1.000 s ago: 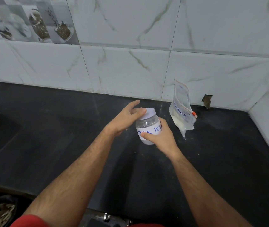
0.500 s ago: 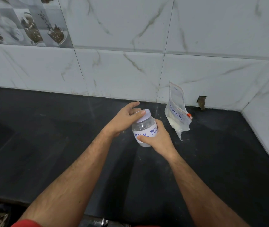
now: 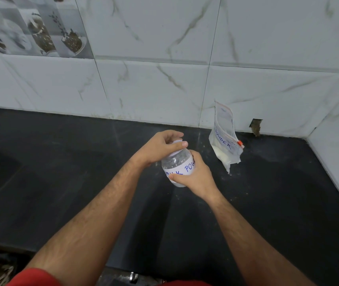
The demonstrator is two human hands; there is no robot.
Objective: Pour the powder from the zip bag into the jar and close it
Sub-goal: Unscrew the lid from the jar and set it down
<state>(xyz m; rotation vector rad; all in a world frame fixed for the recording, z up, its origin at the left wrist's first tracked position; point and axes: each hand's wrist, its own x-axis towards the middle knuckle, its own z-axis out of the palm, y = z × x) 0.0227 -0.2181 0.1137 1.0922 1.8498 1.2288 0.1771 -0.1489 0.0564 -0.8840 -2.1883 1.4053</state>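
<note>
A white marble-patterned tiled wall [image 3: 164, 85] runs along the far side, with one printed decorative tile [image 3: 30, 27] at the far left and a small chipped hole [image 3: 256, 126] low down at the far right. Below it lies the dark desk [image 3: 61, 182], dusted with pale specks near its middle. Against the wall at the far right stands the zip bag [image 3: 225, 139], upright and leaning a little, marked "POWDER", with white powder settled in its bottom and an orange slider at its right edge. It is near the hands but apart from them, to their right and farther back. The jar [image 3: 178, 164], clear plastic with a hand-lettered white label, is tilted between both hands at mid-scene. The right hand [image 3: 195, 176] wraps round the jar's lower body from the right and near side. The left hand [image 3: 160, 147] grips the white lid [image 3: 175, 144] on top, thumb and fingers curled round its rim.
</note>
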